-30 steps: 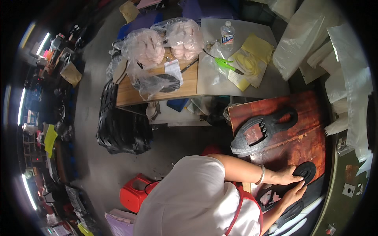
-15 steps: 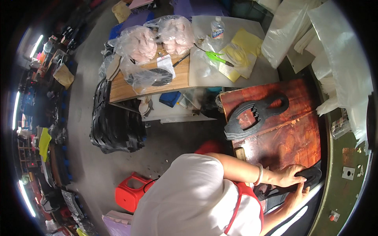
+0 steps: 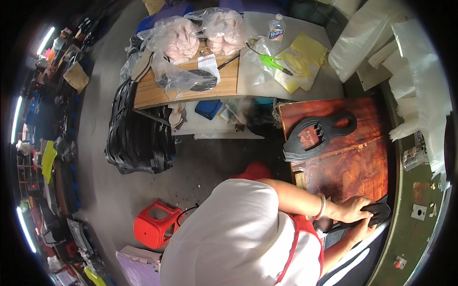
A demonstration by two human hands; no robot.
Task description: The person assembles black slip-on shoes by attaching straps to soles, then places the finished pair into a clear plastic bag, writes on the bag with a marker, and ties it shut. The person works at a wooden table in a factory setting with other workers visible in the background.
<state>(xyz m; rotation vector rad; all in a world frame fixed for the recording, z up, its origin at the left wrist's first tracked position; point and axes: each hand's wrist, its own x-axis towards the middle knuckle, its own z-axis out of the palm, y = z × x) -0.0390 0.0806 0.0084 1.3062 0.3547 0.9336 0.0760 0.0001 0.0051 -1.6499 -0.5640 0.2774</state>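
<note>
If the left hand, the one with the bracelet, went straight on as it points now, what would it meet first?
Beyond the black piece that the left hand holds, probably the green panel first, though depth is unclear.

We had the cut-out sheet (image 3: 305, 154) lying on the table (image 3: 358, 167). Below and right of the cut-out sheet, our left hand (image 3: 354, 209) and right hand (image 3: 361, 231) gripped a piece (image 3: 381, 212) between them. Above and left of the cut-out sheet, we saw another table (image 3: 230, 78) bearing bags (image 3: 180, 40), a bottle (image 3: 276, 29) and a hand tool (image 3: 271, 61). Far to its left lay a stack (image 3: 139, 136); below and left, a stool (image 3: 148, 236); above and right, plastic sheets (image 3: 420, 90).
</note>
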